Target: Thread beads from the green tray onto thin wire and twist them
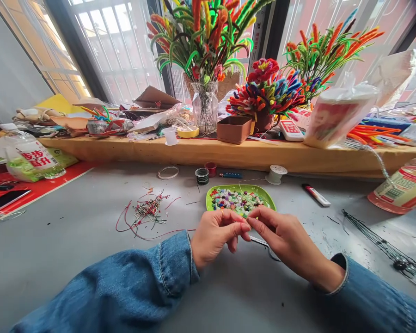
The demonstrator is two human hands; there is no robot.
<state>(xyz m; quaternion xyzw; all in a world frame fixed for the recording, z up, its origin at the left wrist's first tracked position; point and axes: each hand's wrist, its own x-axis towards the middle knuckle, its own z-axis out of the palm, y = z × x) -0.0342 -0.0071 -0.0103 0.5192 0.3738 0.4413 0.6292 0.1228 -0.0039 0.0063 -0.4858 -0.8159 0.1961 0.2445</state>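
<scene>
Denim sleeves [125, 286] fill the bottom edge. Your left hand [217, 233] and right hand [286, 238] meet at the tips over the grey desk [72, 240]. Both sets of fingers [241, 227] are pinched narrow, tip against tip. What sits between them is too small to tell, maybe a thin wire.

Green tray [267, 198] of mixed beads [234, 201] lies just beyond your hands, and your right fingertips overlap its near rim in view. Metal tool [261, 242], possibly scissors, lies on the desk under your right hand. Heap of red and green wire scraps [147, 210] sits to the left, well apart. Dark wire spool [202, 175] and white spool [276, 173] stand behind the tray. White marker [316, 195] lies to the tray's right.
</scene>
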